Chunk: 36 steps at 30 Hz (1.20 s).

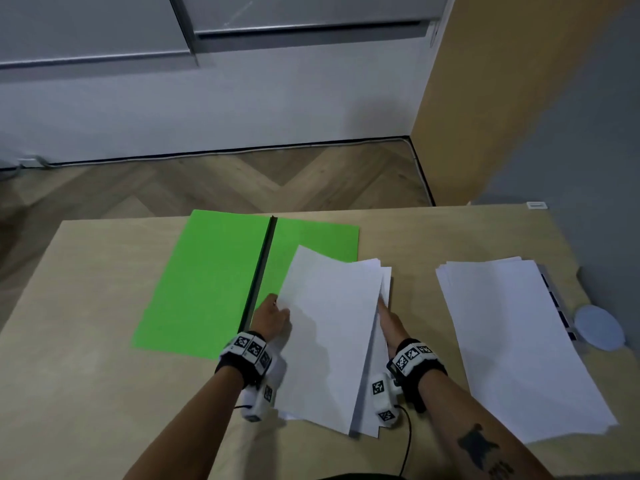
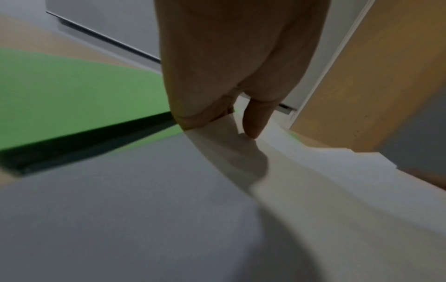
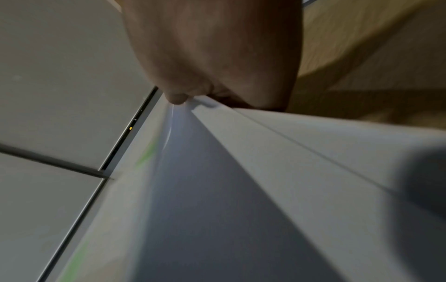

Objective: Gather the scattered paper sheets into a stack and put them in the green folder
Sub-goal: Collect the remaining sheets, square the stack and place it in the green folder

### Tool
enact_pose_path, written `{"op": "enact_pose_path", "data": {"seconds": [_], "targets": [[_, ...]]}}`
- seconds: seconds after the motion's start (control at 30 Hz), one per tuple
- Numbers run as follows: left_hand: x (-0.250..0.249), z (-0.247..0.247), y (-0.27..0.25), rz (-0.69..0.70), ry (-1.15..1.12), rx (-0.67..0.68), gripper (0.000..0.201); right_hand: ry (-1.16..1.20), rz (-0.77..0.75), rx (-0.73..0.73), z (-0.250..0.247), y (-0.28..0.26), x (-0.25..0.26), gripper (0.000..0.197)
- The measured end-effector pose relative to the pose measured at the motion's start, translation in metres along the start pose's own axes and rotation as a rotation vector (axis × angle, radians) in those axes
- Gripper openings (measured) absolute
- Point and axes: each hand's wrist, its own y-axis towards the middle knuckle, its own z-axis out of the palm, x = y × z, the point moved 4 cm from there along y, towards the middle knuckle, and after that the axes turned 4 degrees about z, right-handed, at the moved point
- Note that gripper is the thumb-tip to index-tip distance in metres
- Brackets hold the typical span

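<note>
The green folder (image 1: 207, 282) lies open on the wooden table (image 1: 86, 341), its black spine (image 1: 263, 265) running down the middle. Both hands hold a loose bundle of white sheets (image 1: 329, 334) that overlaps the folder's right half. My left hand (image 1: 273, 317) grips the bundle's left edge, thumb on top (image 2: 253, 122). My right hand (image 1: 389, 318) pinches the right edge, its fingers partly under the paper (image 3: 178, 97). The sheets in the bundle are fanned and uneven. A second stack of white sheets (image 1: 512, 341) lies flat to the right.
A round white disc (image 1: 599, 327) sits by the table's right edge, next to a strip with dark squares (image 1: 557, 306) under the right stack. Beyond the far table edge are herringbone floor (image 1: 207, 181), a white wall and a yellow panel (image 1: 502, 98).
</note>
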Motion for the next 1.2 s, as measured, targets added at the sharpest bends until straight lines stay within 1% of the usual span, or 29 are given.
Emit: {"op": "enact_pose_path", "data": {"seconds": [0.03,0.07,0.1,0.13,0.2,0.23,0.27,0.33,0.37,0.43,0.47,0.5,0.53,0.57,0.6,0.63,0.67,0.7,0.77,0.8,0.87,0.93,1.0,1.07,1.13,1.2], "targets": [[0.004,0.007,0.0,-0.031,0.02,0.023,0.033,0.051,0.004,0.007,0.004,-0.028,0.013,0.118],[0.005,0.013,-0.002,-0.042,0.014,0.036,0.033,0.073,0.012,0.01,0.004,-0.037,0.016,0.107],[0.006,0.02,-0.003,-0.041,-0.003,0.043,0.029,0.1,0.003,0.01,0.005,-0.041,0.018,0.098],[0.006,0.026,-0.005,-0.039,-0.02,0.051,0.025,0.112,-0.014,0.007,0.005,-0.046,0.02,0.096],[0.004,0.034,-0.007,-0.034,-0.04,0.057,0.019,0.077,-0.032,0.037,0.004,-0.042,0.019,0.106],[0.003,0.037,-0.007,-0.026,-0.048,0.063,0.02,0.042,-0.053,0.027,0.003,-0.041,0.018,0.104],[0.002,0.04,-0.008,-0.011,-0.033,0.075,0.022,-0.009,-0.071,0.017,0.003,-0.036,0.016,0.096],[-0.002,0.043,-0.009,0.055,0.022,0.101,0.029,-0.086,-0.082,-0.017,0.001,-0.024,0.011,0.088],[-0.004,0.044,-0.008,0.088,0.025,0.109,0.03,-0.114,-0.098,-0.023,0.002,-0.023,0.011,0.085],[-0.004,0.041,-0.005,0.124,0.016,0.093,0.03,-0.092,-0.157,-0.014,0.002,0.0,0.009,0.084],[-0.002,0.038,-0.002,0.128,0.009,0.069,0.032,-0.106,-0.162,0.018,0.005,-0.017,0.021,0.081],[-0.001,0.033,0.001,0.131,-0.017,0.043,0.036,-0.086,-0.193,0.049,0.008,-0.037,0.035,0.072],[-0.003,0.027,0.001,0.134,-0.094,0.021,0.044,-0.046,-0.241,0.086,0.009,-0.055,0.048,0.057],[-0.006,0.02,0.002,0.136,-0.217,0.012,0.059,-0.015,-0.284,0.141,0.01,-0.072,0.061,0.043],[-0.012,0.012,0.001,0.142,-0.361,0.01,0.074,0.013,-0.336,0.194,0.01,-0.084,0.073,0.037],[-0.02,0.003,-0.003,0.152,-0.502,0.016,0.086,0.035,-0.378,0.223,0.007,-0.096,0.085,0.037],[-0.03,-0.008,-0.008,0.177,-0.635,0.034,0.09,0.072,-0.425,0.24,0.003,-0.107,0.096,0.038],[-0.042,-0.018,-0.014,0.219,-0.732,0.061,0.091,0.091,-0.459,0.237,-0.002,-0.114,0.106,0.039],[-0.068,-0.041,-0.03,0.299,-0.785,0.11,0.084,0.133,-0.517,0.225,-0.011,-0.125,0.12,0.038],[-0.08,-0.049,-0.038,0.348,-0.784,0.118,0.076,0.165,-0.552,0.228,-0.014,-0.134,0.127,0.035],[-0.107,-0.066,-0.054,0.469,-0.787,0.088,0.055,0.211,-0.633,0.218,-0.018,-0.151,0.14,0.026],[-0.13,-0.078,-0.07,0.56,-0.805,0.035,0.044,0.258,-0.697,0.181,-0.019,-0.167,0.147,0.018],[-0.145,-0.087,-0.084,0.612,-0.815,-0.023,0.041,0.281,-0.781,0.138,-0.021,-0.18,0.152,0.014],[-0.153,-0.094,-0.095,0.654,-0.818,-0.054,0.041,0.289,-0.842,0.127,-0.022,-0.197,0.155,0.016],[-0.155,-0.098,-0.101,0.672,-0.824,-0.051,0.035,0.276,-0.905,0.173,-0.024,-0.205,0.154,0.022],[-0.152,-0.099,-0.103,0.662,-0.841,-0.024,0.03,0.233,-0.92,0.214,-0.023,-0.205,0.148,0.025]]}}
